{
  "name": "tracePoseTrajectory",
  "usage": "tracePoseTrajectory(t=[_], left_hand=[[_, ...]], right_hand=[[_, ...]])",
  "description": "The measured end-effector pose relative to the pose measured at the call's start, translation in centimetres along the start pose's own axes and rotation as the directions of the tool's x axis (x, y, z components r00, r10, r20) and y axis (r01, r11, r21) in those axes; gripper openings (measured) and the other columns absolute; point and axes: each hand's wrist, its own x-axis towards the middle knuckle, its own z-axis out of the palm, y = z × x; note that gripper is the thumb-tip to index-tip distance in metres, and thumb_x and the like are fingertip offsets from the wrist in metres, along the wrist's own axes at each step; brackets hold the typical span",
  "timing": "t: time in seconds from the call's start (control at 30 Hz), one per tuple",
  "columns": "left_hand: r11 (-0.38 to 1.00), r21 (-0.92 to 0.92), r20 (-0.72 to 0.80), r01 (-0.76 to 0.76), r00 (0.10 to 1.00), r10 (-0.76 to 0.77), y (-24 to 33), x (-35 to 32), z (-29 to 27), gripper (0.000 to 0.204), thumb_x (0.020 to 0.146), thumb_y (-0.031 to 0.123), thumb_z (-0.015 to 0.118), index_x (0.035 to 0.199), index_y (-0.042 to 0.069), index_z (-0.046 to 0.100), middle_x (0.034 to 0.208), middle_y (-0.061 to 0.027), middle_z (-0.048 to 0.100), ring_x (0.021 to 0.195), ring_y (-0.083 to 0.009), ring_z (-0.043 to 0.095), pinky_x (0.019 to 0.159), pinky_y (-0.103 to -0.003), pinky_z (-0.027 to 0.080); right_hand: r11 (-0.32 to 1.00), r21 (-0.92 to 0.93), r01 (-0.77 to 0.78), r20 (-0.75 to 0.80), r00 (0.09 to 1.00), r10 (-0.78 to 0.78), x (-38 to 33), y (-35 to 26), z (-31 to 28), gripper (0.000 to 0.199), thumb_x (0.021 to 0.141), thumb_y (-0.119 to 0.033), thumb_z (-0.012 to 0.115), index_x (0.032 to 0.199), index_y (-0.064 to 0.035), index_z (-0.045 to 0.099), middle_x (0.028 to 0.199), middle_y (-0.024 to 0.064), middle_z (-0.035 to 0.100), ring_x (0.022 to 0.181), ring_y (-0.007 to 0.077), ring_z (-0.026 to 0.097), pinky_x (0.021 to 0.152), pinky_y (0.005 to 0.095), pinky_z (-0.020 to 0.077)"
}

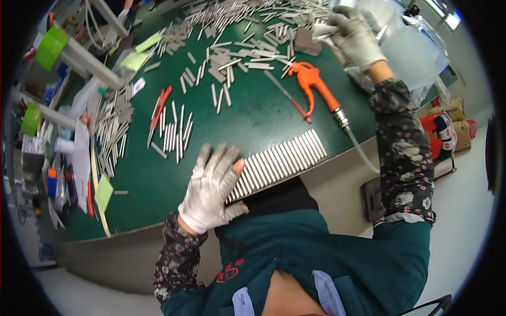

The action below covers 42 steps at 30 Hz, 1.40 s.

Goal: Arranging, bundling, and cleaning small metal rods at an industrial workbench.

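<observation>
A neat row of slim metal bars (279,162) lies side by side along the table's near edge. My left hand (210,187), in a greyish-white glove, rests over the left end of this row with its fingers stretched out. At the far right, my gloved right hand (354,41) is raised with its fingers curled in. Something pale and crumpled shows at its fingertips, too unclear to name. Just left of that hand sits a brown-grey block (308,42). Between the hands lies an orange air blow gun (318,87) on a hose, beside a thin rod-like tool with a red end (295,100).
Loose metal bars (226,21) are heaped across the back of the green table (253,116), with another pile (115,124) at the left. A red-handled cutter (159,113) lies left of centre. Clear plastic bags (411,55) stand at the right edge. Metal posts (89,60) rise at the left.
</observation>
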Motion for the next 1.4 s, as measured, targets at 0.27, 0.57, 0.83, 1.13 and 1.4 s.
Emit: tracePoseTrajectory(t=[0.27, 0.57, 0.83, 1.13, 1.4], left_hand=[[0.951, 0.092, -0.497, 0.296, 0.841, -0.214, 2.8, -4.9, 1.9, 0.039, 0.082, 0.039, 0.066, 0.101, 0.006, 0.059, 0.101, -0.0091, 0.059, 0.093, -0.0293, 0.058, 0.082, -0.043, 0.044], [0.979, 0.133, -0.435, 0.156, 0.896, -0.084, 2.8, -4.8, 3.7, 0.024, 0.079, 0.022, 0.070, 0.094, 0.008, 0.060, 0.091, -0.0061, 0.059, 0.077, -0.0255, 0.060, 0.066, -0.039, 0.049], [0.971, 0.160, -0.482, 0.176, 0.873, -0.079, 2.5, -4.4, 3.9, 0.018, 0.065, 0.009, 0.071, 0.081, 0.010, 0.063, 0.082, -0.0036, 0.062, 0.075, -0.0226, 0.062, 0.062, -0.036, 0.050], [0.972, 0.180, -0.554, 0.150, 0.832, -0.026, 2.4, -4.3, 4.4, 0.017, 0.069, 0.005, 0.071, 0.083, 0.009, 0.061, 0.083, -0.0044, 0.063, 0.076, -0.0225, 0.063, 0.061, -0.035, 0.050], [0.982, 0.151, -0.546, 0.117, 0.838, -0.016, 2.3, -5.0, 4.4, 0.021, 0.066, 0.002, 0.071, 0.085, 0.008, 0.062, 0.084, -0.0064, 0.064, 0.075, -0.0229, 0.063, 0.059, -0.035, 0.050]], right_hand=[[0.691, 0.644, 0.329, 0.073, 0.873, -0.483, -7.9, -19.2, -2.8, 0.024, 0.070, -0.021, 0.070, 0.089, -0.0090, 0.062, 0.090, 0.0089, 0.060, 0.077, 0.0268, 0.061, 0.065, 0.0373, 0.0492], [0.672, 0.740, -0.026, 0.417, 0.802, -0.429, -10.0, -21.7, -0.3, 0.023, 0.066, -0.019, 0.077, 0.084, -0.0109, 0.066, 0.084, 0.0098, 0.060, 0.080, 0.0301, 0.059, 0.066, 0.0388, 0.0466], [0.740, 0.667, 0.086, 0.411, 0.785, -0.462, -7.9, -22.9, -0.7, 0.037, 0.071, -0.025, 0.071, 0.106, -0.0159, 0.066, 0.098, 0.0088, 0.060, 0.092, 0.0302, 0.057, 0.080, 0.0410, 0.0472], [0.690, 0.713, -0.121, 0.515, 0.759, -0.398, -8.4, -24.1, 2.3, 0.024, 0.075, -0.026, 0.069, 0.091, -0.0091, 0.063, 0.084, 0.0130, 0.059, 0.080, 0.0342, 0.059, 0.072, 0.0413, 0.0483], [0.732, 0.678, -0.065, 0.558, 0.693, -0.455, -7.3, -25.3, 1.9, 0.039, 0.073, -0.026, 0.069, 0.109, -0.0100, 0.063, 0.094, 0.0127, 0.059, 0.091, 0.0334, 0.057, 0.078, 0.0418, 0.0470]])
